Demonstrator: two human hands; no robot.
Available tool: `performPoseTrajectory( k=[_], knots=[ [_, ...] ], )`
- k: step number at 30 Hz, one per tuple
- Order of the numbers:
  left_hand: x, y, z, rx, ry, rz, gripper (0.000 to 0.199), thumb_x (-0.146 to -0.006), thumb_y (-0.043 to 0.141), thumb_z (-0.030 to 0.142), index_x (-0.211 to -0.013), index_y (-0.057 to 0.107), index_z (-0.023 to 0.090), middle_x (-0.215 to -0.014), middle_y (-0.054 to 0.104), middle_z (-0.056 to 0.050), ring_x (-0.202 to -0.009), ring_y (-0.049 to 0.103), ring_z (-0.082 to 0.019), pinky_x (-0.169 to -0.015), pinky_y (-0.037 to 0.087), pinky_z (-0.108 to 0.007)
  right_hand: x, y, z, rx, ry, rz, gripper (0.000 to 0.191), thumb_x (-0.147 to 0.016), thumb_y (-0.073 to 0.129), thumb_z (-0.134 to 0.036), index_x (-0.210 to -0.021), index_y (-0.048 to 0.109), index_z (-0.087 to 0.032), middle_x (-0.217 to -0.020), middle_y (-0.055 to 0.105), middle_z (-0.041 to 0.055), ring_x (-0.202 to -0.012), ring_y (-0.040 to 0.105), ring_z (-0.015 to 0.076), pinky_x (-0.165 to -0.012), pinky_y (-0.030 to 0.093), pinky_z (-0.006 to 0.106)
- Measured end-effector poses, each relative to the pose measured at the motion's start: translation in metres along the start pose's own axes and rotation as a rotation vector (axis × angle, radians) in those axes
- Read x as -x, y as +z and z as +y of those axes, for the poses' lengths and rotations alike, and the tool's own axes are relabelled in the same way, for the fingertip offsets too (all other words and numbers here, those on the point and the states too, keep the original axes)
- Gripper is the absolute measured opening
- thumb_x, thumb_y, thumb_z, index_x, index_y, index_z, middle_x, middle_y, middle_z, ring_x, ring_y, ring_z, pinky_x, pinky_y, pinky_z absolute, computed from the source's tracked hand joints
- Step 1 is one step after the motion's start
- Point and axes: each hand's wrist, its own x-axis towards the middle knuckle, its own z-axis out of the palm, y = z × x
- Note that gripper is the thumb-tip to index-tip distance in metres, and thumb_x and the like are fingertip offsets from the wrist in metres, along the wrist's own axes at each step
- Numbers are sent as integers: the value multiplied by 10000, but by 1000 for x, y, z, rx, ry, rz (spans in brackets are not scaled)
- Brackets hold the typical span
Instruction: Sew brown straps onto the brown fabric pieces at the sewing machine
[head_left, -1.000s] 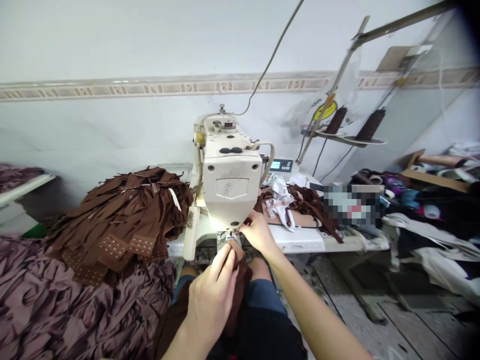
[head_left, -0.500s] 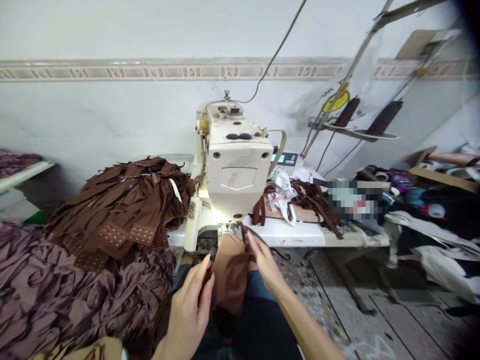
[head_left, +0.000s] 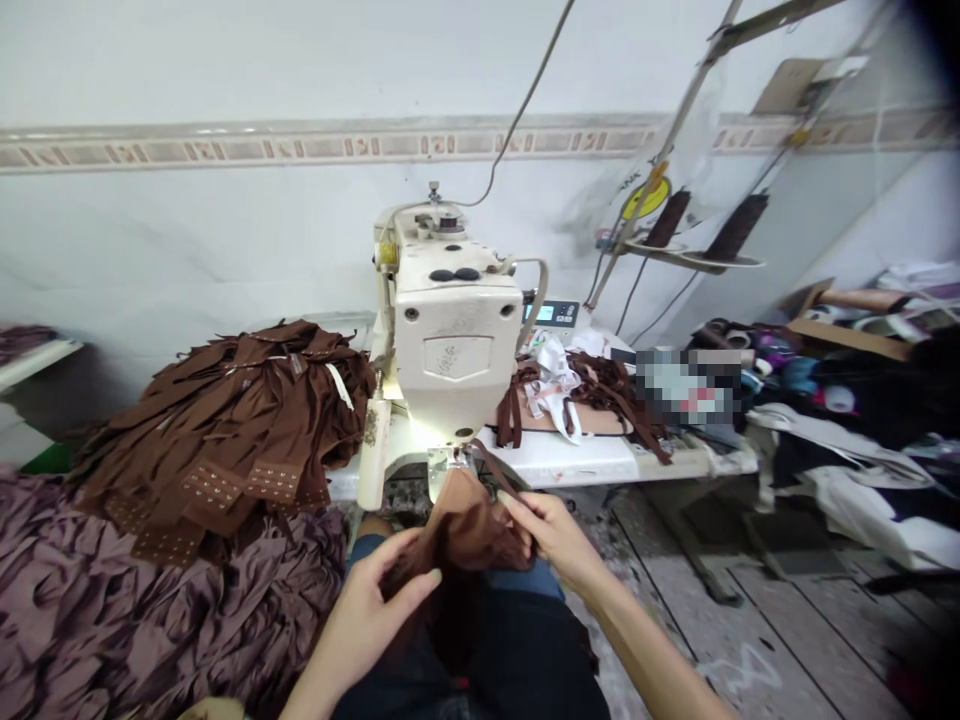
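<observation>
Brown fabric (head_left: 469,535): pucker risk nr presser foot (head_left: 454,458).
L hand (head_left: 369,605) holds it loosely, R hand (head_left: 556,535) pinches brown strip (head_left: 495,470); uneven pull cd skew both.

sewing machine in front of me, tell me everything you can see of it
The sewing machine is cream-white, seemingly painted metal, with scuffs on its end face around an outlined panel. Two black ovals mark its top, with a small reel behind them. It stands upright on the white table, light glowing under its head. Brown fabric and a thin brown strap meet its stitching end; the needle is too small to make out.
</observation>
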Motion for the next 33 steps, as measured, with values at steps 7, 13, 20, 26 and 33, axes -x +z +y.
performPoseTrajectory(
  k=[7, 13, 20, 26, 33],
  knots=[
    [-25, 47, 42, 322, -6, -107, 513, -961, 680, 650, -860, 722, 149, -680, 648, 7, -606, 572, -123, -573, 440, -217, 1, 30, -13, -176, 29, 23, 599, -820, 804, -751, -712, 650, -182, -515, 554, -39, -420, 474, 96, -403, 219, 215],
    [-1, 35, 30, -320, 241, -34, 316, -1027, 664, 405, -820, 766, 189, -666, 697, 2, -597, 621, -136, -591, 421, -226, 17, 11, -15, -157, 48, -149, 588, -802, 852, -681, -1039, 769, -149, -520, 582, -54, -403, 426, 86, -415, 182, 208],
    [13, 15, -10, -862, 693, 415, 201, -1081, 572, 184, -1066, 772, 180, -819, 828, -48, -644, 770, -169, -637, 537, -234, 33, 5, 3, -302, -35, 26, 520, -812, 848, -685, -780, 772, -172, -510, 488, -53, -398, 299, 66, -472, 181, 255],
    [9, 12, 0, -787, 777, 625, 260, -1035, 587, 70, -1207, 751, 175, -867, 841, -55, -710, 802, -171, -723, 606, -250, 45, 1, -8, -256, -103, -79, 526, -863, 795, -682, -692, 782, -185, -581, 594, 20, -396, 432, 108, -470, 246, 276],
    [3, 15, 1, -651, 732, 631, 238, -1034, 588, 115, -1155, 777, 196, -915, 857, -49, -756, 825, -180, -747, 639, -248, 52, -1, -9, -197, -174, -134, 447, -935, 766, -594, -763, 840, -189, -714, 698, 65, -427, 504, 108, -454, 296, 266]
  ],
)
